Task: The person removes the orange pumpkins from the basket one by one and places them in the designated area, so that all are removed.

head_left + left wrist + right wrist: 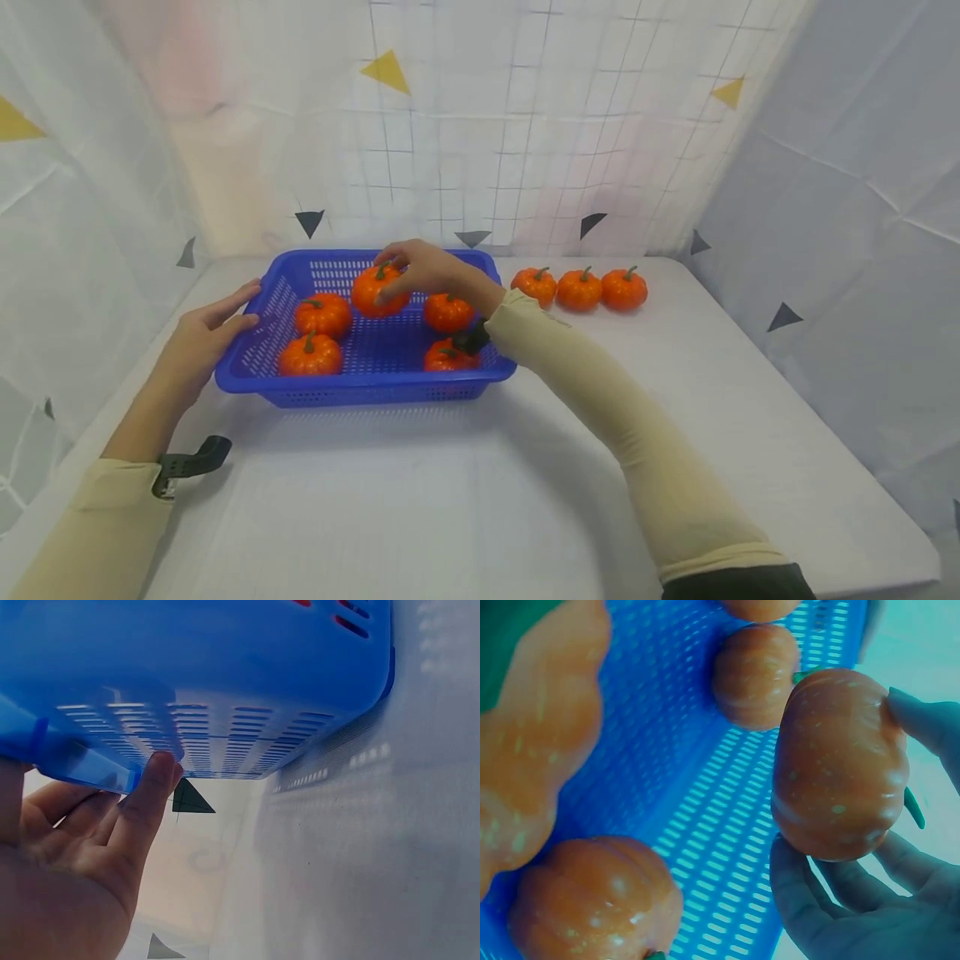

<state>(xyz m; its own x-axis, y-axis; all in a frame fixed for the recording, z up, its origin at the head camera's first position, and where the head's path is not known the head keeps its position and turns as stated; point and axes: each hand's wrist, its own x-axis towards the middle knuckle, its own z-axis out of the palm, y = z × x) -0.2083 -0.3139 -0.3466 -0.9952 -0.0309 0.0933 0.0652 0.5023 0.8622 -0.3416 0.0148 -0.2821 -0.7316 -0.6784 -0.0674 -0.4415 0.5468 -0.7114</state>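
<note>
Grip clamped on one pumpkin (pixel 372 295) over the basket (pixel 382 394), the right hand (pixel 429 268) should pass clear of other pumpkins (pixel 310 358); left hand (pixel 201 335), fingers straight, touches the basket.

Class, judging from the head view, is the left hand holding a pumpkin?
No: the left hand touches the rim of the blue basket instead.

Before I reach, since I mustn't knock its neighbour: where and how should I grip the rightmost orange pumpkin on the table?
Probably come from above, gripping the rightmost pumpkin by its rounded front and back: it sits upright, green stem up, and the middle pumpkin crowds its left side.
</note>
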